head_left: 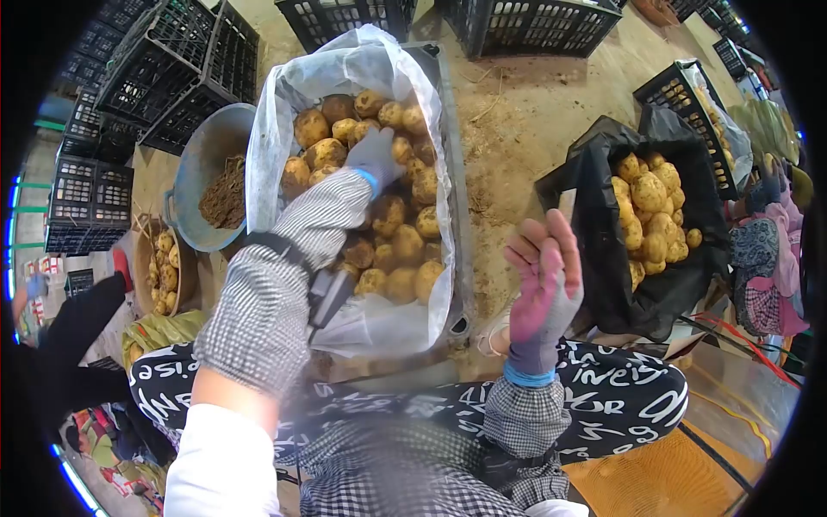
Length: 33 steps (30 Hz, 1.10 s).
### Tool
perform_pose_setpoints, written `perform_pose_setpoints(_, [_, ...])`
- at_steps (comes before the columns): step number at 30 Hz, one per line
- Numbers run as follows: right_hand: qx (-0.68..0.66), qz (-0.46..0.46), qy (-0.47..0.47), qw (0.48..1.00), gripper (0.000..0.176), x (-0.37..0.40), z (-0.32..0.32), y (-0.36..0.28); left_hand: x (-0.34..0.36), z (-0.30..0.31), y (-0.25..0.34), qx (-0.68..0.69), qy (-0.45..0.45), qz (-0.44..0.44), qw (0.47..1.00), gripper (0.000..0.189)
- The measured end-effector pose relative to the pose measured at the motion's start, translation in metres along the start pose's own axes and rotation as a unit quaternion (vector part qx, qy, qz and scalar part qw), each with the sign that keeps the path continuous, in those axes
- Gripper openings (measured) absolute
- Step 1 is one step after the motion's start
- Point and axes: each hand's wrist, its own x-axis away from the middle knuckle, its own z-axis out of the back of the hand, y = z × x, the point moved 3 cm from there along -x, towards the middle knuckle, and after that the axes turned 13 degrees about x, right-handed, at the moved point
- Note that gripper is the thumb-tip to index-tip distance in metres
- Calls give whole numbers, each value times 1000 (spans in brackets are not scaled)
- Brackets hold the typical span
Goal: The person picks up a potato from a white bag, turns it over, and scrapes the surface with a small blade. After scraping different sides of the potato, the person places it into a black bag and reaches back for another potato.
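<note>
My left hand [376, 158], in a grey glove, reaches into a crate lined with a white sheet [284, 95]. It rests over soil-stained potatoes [392, 215], its fingers partly hidden among them. One potato [402, 150] lies right beside the fingers; I cannot tell whether they grip it. My right hand [544, 293], in a grey and pink glove, is raised open to the right of this crate, palm showing and fingers stretched out. Just past its fingertips shows a pale flat strip [567, 207]. Close by on the right, a black-lined crate [586, 172] holds cleaner yellow potatoes [655, 207].
A blue tub [194, 155] with brown soil [222, 196] stands left of the white-lined crate. Behind it are stacked black crates [172, 69]. A basket of small potatoes [164, 267] sits at the left. More black crates [525, 26] line the far side.
</note>
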Motion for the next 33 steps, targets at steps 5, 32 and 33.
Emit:
perform_pose_setpoints(5, [0,-48,-49,998,41,15,-20,31,108,43,-1,315,39,-96,943,67])
perform_pose_setpoints(32, [21,-43,-303,952,70,62,-64,28,248,50,15,701,-20,-38,712,69])
perform_pose_setpoints(33, [55,-32,-302,951,64,60,-62,30,254,57,25,707,-47,8,706,67])
